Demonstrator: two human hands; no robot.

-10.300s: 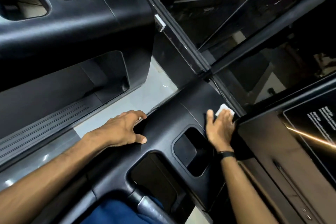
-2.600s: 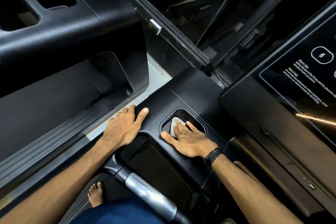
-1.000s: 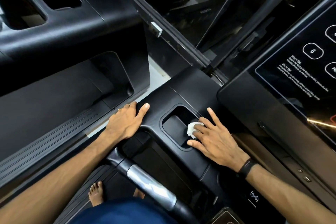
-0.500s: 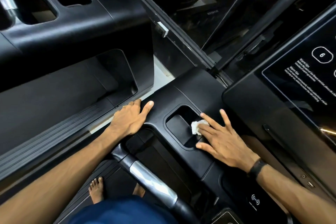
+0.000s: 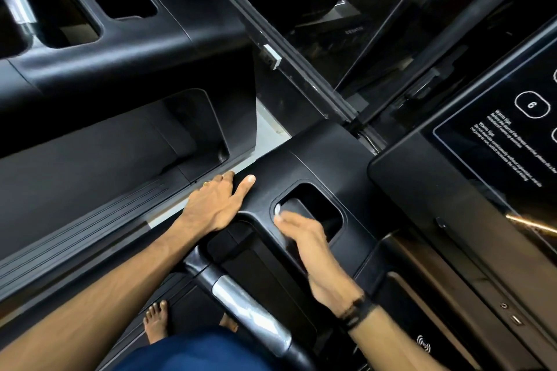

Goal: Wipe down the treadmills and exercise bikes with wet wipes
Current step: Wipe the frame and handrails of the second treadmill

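Note:
I stand at a black treadmill console [image 5: 316,159] with a rectangular cup-holder recess [image 5: 319,205] in it. My right hand [image 5: 304,235] is blurred with motion and reaches into the left end of that recess, fingers stretched forward. A small bit of the white wet wipe [image 5: 278,209] peeks out at its fingertips, pressed against the recess rim; the rest is hidden under the fingers. My left hand [image 5: 215,202] rests flat on the console's left edge, thumb extended along the top surface, a ring on one finger.
The dark touchscreen panel [image 5: 497,144] with white text rises on the right. A silver-and-black handlebar [image 5: 250,307] runs below the console. A neighbouring treadmill console [image 5: 135,48] fills the left. My bare foot [image 5: 155,322] stands on the belt. A window frame [image 5: 301,75] crosses behind.
My right hand has swept with the wipe from the right side of the cup-holder recess across to its left rim. My left hand has stayed put on the console edge.

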